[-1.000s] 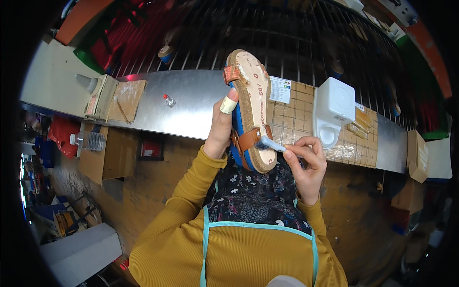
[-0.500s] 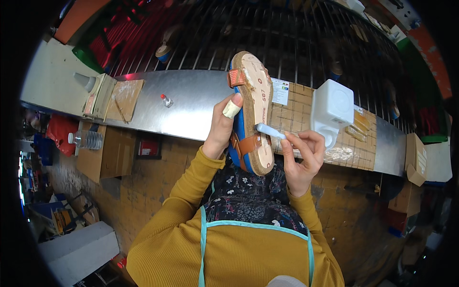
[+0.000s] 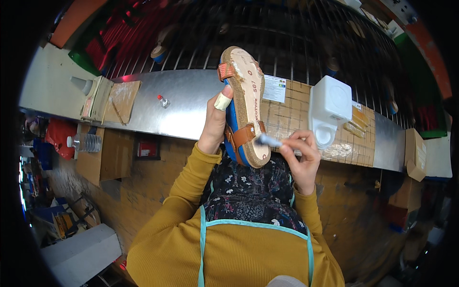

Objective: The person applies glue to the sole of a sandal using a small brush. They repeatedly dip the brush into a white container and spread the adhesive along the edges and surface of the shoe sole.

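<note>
In the middle, a sandal (image 3: 247,81) with brown straps is held upright, its pale underside and cork rim facing me. It is fitted on a blue shoe last (image 3: 231,115). My left hand (image 3: 213,122) grips it along the left side, with a pale wrap around the thumb. Pinched in the fingers of my right hand (image 3: 303,158) is a small brush (image 3: 272,141) with a light handle. Its dark tip, blurred, is at the underside beside the lower strap (image 3: 243,136). Whether the tip touches there I cannot tell.
A white plastic dispenser (image 3: 331,105) stands on the cardboard-covered part of the metal bench (image 3: 177,95). A small red-capped bottle (image 3: 163,101) lies left. Behind runs a rack of metal bars (image 3: 191,60) bearing other shoes. A clear plastic bottle (image 3: 88,143) is at far left.
The brush has moved down the sandal, from the cork edge above the lower strap to the underside beside that strap. The sandal and my left hand have shifted slightly left and up.
</note>
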`<state>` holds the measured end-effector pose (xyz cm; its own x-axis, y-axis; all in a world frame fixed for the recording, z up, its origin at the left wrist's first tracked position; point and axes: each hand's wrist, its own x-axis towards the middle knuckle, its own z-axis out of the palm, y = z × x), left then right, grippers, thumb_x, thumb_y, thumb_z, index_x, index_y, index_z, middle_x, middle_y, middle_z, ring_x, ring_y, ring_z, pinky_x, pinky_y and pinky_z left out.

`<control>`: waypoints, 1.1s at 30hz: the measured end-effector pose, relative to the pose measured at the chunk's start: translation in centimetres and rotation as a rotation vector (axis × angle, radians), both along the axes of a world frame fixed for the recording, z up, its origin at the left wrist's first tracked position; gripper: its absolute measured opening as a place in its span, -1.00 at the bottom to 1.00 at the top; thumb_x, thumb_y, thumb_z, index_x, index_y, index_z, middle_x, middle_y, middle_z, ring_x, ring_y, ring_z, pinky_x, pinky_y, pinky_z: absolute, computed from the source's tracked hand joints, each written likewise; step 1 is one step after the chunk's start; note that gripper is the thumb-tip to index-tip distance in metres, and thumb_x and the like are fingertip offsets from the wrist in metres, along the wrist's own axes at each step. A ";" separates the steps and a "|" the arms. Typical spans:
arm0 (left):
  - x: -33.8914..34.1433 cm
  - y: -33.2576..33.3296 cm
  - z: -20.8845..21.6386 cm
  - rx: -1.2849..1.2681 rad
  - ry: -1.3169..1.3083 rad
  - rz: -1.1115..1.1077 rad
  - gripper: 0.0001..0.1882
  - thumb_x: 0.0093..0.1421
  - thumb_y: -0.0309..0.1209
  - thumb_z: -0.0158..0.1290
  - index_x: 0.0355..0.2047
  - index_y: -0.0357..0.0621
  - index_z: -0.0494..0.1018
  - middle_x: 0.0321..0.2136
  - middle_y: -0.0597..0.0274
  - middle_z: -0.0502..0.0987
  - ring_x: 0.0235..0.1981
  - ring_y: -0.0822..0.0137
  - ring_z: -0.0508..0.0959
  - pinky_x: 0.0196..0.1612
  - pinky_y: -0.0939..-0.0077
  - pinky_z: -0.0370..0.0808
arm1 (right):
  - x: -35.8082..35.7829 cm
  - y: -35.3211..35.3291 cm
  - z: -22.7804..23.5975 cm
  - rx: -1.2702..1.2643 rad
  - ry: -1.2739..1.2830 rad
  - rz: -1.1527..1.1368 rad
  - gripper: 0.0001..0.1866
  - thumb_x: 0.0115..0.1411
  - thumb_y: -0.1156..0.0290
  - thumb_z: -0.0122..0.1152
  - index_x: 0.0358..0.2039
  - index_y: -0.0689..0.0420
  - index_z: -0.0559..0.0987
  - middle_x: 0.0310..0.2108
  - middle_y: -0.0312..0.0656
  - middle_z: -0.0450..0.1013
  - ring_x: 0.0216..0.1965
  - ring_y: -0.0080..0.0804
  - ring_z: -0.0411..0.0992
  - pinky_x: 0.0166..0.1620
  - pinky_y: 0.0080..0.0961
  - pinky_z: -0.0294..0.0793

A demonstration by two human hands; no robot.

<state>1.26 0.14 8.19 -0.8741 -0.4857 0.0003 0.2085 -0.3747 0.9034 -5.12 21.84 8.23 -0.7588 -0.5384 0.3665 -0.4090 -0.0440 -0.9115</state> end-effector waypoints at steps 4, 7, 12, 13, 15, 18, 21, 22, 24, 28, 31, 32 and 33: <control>-0.4 0.5 0.7 0.051 0.063 0.135 -0.28 0.27 0.14 -0.06 -0.01 -0.41 0.40 -0.16 0.06 0.56 -0.17 0.38 0.58 -0.08 0.50 0.52 | 0.7 -0.9 0.8 0.075 0.101 -0.181 -0.87 0.05 0.53 0.39 -0.34 0.20 0.69 -0.34 -0.24 0.38 -0.44 -0.61 0.36 -0.43 -0.69 0.38; 0.3 -0.6 0.3 -0.076 0.051 0.238 -0.28 0.27 0.15 -0.05 -0.02 -0.41 0.41 -0.19 0.09 0.56 -0.18 0.39 0.56 -0.09 0.53 0.49 | 1.4 0.1 0.9 0.117 0.042 -0.109 -0.87 0.05 0.53 0.39 -0.34 0.20 0.69 -0.34 -0.24 0.38 -0.45 -0.60 0.35 -0.45 -0.71 0.36; 1.2 -1.1 -0.6 -0.241 0.073 0.319 -0.35 0.26 0.07 0.00 -0.07 -0.41 0.42 -0.24 0.18 0.54 -0.22 0.49 0.48 -0.14 0.60 0.41 | 2.0 -0.4 1.0 0.097 -0.041 -0.100 -0.86 0.04 0.49 0.40 -0.34 0.18 0.70 -0.34 -0.27 0.39 -0.49 -0.60 0.33 -0.44 -0.68 0.32; 1.2 -0.9 -0.4 -0.255 0.071 0.326 -0.36 0.26 0.06 0.01 -0.07 -0.41 0.43 -0.24 0.19 0.54 -0.22 0.50 0.47 -0.14 0.61 0.40 | 2.0 -0.5 1.1 0.133 -0.017 -0.119 -0.85 0.03 0.48 0.41 -0.34 0.17 0.70 -0.33 -0.27 0.39 -0.49 -0.61 0.33 -0.41 -0.66 0.31; 1.5 -0.9 -0.4 -0.292 0.061 0.337 -0.38 0.26 0.04 0.03 -0.07 -0.41 0.43 -0.25 0.20 0.53 -0.23 0.50 0.45 -0.14 0.62 0.38 | 2.1 -0.7 1.2 0.198 0.035 -0.153 -0.85 0.02 0.46 0.42 -0.34 0.16 0.71 -0.33 -0.27 0.39 -0.49 -0.62 0.34 -0.33 -0.62 0.30; 1.7 -1.0 -0.5 -0.327 0.073 0.352 -0.40 0.25 0.01 0.06 -0.08 -0.40 0.43 -0.26 0.20 0.54 -0.23 0.50 0.45 -0.14 0.63 0.38 | 2.1 -0.9 1.4 0.225 0.184 -0.164 -0.88 0.06 0.57 0.37 -0.34 0.26 0.67 -0.28 -0.21 0.35 -0.38 -0.59 0.37 -0.36 -0.70 0.38; 1.5 -1.0 -0.5 -0.337 0.070 0.381 -0.39 0.25 0.03 0.04 -0.08 -0.40 0.44 -0.26 0.19 0.54 -0.24 0.51 0.46 -0.16 0.63 0.39 | 2.5 -1.1 0.8 0.227 0.351 -0.290 -0.81 -0.01 0.45 0.44 -0.33 0.13 0.71 -0.30 -0.25 0.39 -0.51 -0.60 0.36 -0.14 -0.54 0.22; 1.5 -1.2 -0.5 -0.320 0.067 0.371 -0.38 0.26 0.04 0.03 -0.08 -0.40 0.44 -0.26 0.19 0.54 -0.25 0.50 0.47 -0.16 0.62 0.40 | 2.5 -1.1 0.7 0.184 0.294 -0.225 -0.81 -0.01 0.45 0.45 -0.32 0.13 0.71 -0.29 -0.24 0.39 -0.51 -0.59 0.36 -0.13 -0.54 0.20; 1.5 -1.3 -0.6 -0.280 0.057 0.348 -0.37 0.27 0.06 0.00 -0.08 -0.40 0.44 -0.25 0.17 0.55 -0.25 0.49 0.49 -0.17 0.62 0.42 | 2.6 -0.9 0.6 0.105 0.180 -0.100 -0.79 -0.02 0.45 0.46 -0.31 0.14 0.70 -0.28 -0.24 0.40 -0.49 -0.57 0.37 -0.13 -0.55 0.17; 0.7 -1.4 -0.1 -0.059 0.063 0.287 -0.33 0.28 0.11 -0.06 -0.05 -0.38 0.44 -0.20 0.10 0.57 -0.20 0.41 0.57 -0.12 0.55 0.49 | 1.8 -1.3 0.3 0.141 0.267 -0.234 -0.76 -0.06 0.48 0.48 -0.31 0.12 0.71 -0.27 -0.23 0.38 -0.47 -0.55 0.39 -0.15 -0.61 0.23; -0.1 -1.8 0.1 0.089 0.082 0.242 -0.30 0.27 0.15 -0.07 -0.01 -0.36 0.41 -0.16 0.07 0.56 -0.17 0.37 0.58 -0.09 0.53 0.52 | 1.9 -0.4 0.5 0.140 0.389 -0.106 -0.76 -0.06 0.49 0.47 -0.30 0.11 0.71 -0.26 -0.22 0.37 -0.45 -0.54 0.39 -0.16 -0.63 0.26; -0.3 -2.0 0.1 0.081 0.059 0.218 -0.24 0.24 0.21 -0.09 0.06 -0.32 0.36 -0.12 0.03 0.54 -0.15 0.34 0.59 -0.07 0.51 0.55 | 1.9 -0.2 0.6 0.076 0.299 -0.051 -0.74 -0.07 0.49 0.48 -0.29 0.10 0.71 -0.26 -0.23 0.36 -0.44 -0.52 0.36 -0.18 -0.64 0.26; -0.5 -2.0 0.3 0.088 0.068 0.202 -0.22 0.23 0.22 -0.09 0.08 -0.31 0.34 -0.11 0.02 0.53 -0.14 0.33 0.60 -0.07 0.50 0.56 | 1.8 -0.2 0.6 0.059 0.269 -0.111 -0.73 -0.08 0.48 0.49 -0.29 0.10 0.71 -0.27 -0.23 0.36 -0.42 -0.51 0.36 -0.18 -0.63 0.26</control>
